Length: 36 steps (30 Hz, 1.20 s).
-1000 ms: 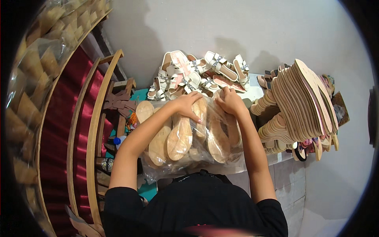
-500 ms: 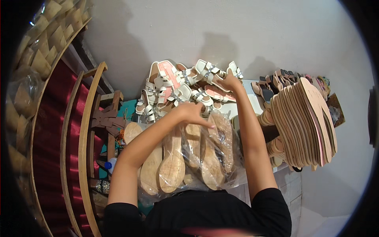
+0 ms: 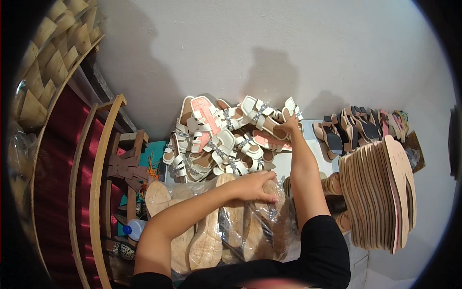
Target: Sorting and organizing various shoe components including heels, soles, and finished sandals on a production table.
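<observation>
My right hand [image 3: 290,124] reaches to the far side of a heap of sandals and has its fingers closed on a white sandal [image 3: 260,113] with silvery trim on its straps. Part of that grip is hidden. A white sandal with a pink insole [image 3: 272,140] lies just below this hand. Nearer to me, my left hand [image 3: 255,187] is over a clear plastic bag holding foot-shaped wooden forms [image 3: 206,245]. Its thumb and fingers are spread apart, with nothing visible between them. Whether it touches the plastic, I cannot tell.
A tall row of stacked wooden soles [image 3: 373,197] stands at the right. Behind it are several dark-soled sandals [image 3: 356,127]. On the left are a wooden rack [image 3: 98,192], dark red cloth [image 3: 57,192] and a blue-capped bottle [image 3: 134,229]. A plain wall [image 3: 216,53] rises behind.
The view has tilted up, so the scene sits lower. My left hand has moved slightly right over the bagged wooden forms. My right hand stays at the same white sandals.
</observation>
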{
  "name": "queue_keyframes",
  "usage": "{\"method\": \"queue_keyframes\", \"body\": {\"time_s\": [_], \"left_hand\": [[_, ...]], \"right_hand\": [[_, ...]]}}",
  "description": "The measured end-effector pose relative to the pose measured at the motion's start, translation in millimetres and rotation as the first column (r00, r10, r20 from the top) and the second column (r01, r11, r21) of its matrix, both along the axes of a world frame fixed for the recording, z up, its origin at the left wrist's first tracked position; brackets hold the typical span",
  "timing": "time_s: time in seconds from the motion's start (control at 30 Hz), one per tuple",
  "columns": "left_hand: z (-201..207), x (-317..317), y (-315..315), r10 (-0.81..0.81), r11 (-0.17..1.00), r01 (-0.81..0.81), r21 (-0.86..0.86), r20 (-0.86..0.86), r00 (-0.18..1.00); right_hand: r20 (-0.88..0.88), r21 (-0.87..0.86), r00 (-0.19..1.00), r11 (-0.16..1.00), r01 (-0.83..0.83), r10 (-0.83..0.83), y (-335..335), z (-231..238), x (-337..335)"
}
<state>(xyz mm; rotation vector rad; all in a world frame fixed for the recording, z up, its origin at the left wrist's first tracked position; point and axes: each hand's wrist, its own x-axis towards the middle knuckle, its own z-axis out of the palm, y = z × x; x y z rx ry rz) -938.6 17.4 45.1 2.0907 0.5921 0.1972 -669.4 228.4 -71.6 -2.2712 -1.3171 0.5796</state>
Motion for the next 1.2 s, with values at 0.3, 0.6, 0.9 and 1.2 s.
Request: {"method": "queue_keyframes", "body": {"time_s": [0.3, 0.6, 0.9, 1.2], "left_hand": [[0, -6, 10, 0.001, 1.0, -0.001, -0.001, 0.024, 1.0], [-7, -7, 29, 0.31, 0.949, -0.312, -0.046, 0.309, 0.899], [-1, -29, 64, 0.56, 0.814, -0.452, -0.365, 0.289, 0.776], [10, -62, 93, 0.773, 0.618, -0.622, -0.48, 0.226, 0.593]], "right_hand": [[0.17, 0.176, 0.981, 0.976, -0.126, 0.096, -18, 15, -27], [0.515, 0.37, 0.821, 0.8, -0.472, 0.247, -32, 29, -72], [0.546, 0.351, 0.807, 0.812, -0.466, 0.227, -37, 22, -84], [0.411, 0.658, 0.878, 0.586, -0.473, 0.246, -54, 110, -105]]}}
